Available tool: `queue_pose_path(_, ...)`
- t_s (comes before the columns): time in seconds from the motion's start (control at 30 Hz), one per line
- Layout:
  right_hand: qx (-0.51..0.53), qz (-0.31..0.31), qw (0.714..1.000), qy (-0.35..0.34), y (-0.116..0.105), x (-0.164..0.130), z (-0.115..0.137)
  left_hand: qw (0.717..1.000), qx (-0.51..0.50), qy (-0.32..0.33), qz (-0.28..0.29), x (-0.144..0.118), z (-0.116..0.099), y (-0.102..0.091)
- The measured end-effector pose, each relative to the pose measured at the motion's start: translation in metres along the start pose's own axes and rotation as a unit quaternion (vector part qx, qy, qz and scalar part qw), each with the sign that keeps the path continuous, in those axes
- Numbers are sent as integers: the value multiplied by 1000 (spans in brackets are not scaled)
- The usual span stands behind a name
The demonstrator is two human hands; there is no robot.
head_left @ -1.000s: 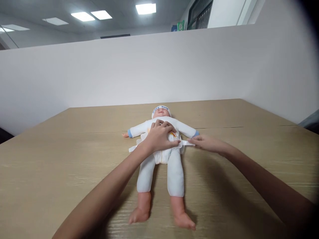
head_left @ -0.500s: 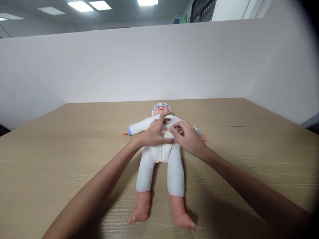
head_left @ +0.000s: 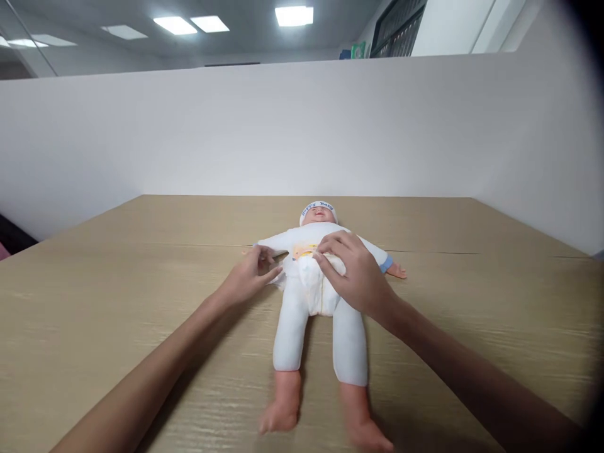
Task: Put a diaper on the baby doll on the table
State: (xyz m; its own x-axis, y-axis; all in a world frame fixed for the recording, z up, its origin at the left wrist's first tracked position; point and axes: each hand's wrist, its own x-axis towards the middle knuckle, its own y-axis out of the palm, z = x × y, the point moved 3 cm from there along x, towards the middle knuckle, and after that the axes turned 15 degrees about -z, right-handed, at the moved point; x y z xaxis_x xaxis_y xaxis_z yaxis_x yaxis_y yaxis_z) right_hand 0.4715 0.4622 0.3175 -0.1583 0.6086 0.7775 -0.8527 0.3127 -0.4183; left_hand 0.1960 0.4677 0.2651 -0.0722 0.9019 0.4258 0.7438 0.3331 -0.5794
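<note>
A baby doll in a white suit lies on its back, feet toward me. Around its hips is a white diaper with a yellow and orange print at its waist. My right hand rests over the diaper's front, thumb and fingertips closed on its upper edge. Beside the doll's hip on the left, my left hand has its thumb apart from its curled fingers, near the diaper's side flap. Whether its fingertips touch the flap is hard to see.
The doll lies on a wide wood-grain table. A white partition rises behind the table and along its sides. A dark object shows past the left edge.
My left hand has moved from the doll's belly out to the left hip. My right hand stays at the diaper's front. The view has shifted slightly, and the diaper's print shows more.
</note>
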Motion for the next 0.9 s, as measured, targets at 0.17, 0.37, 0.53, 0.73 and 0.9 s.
queue_pose_path(0.17, -154, 74, 985, 32, 47, 31, 1, 994, 108, 5, 6, -9, 9, 2)
queue_pose_path(0.37, -224, 141, 963, 57, 65, 33, -8, 995, 47, -81, 44, 7, 5, -8)
queue_pose_path(0.53, -207, 152, 965, 55, 61, 33, -2, 989, -89, -115, 26, 28, -32, 5)
queue_pose_path(0.73, -135, 163, 977, 25, 51, 33, -5, 969, -200, -100, 105, 35, -53, 44)
queue_pose_path(0.9, -121, 169, 976, 58, 49, 32, -16, 966, -248, -63, 34, 29, -38, 43)
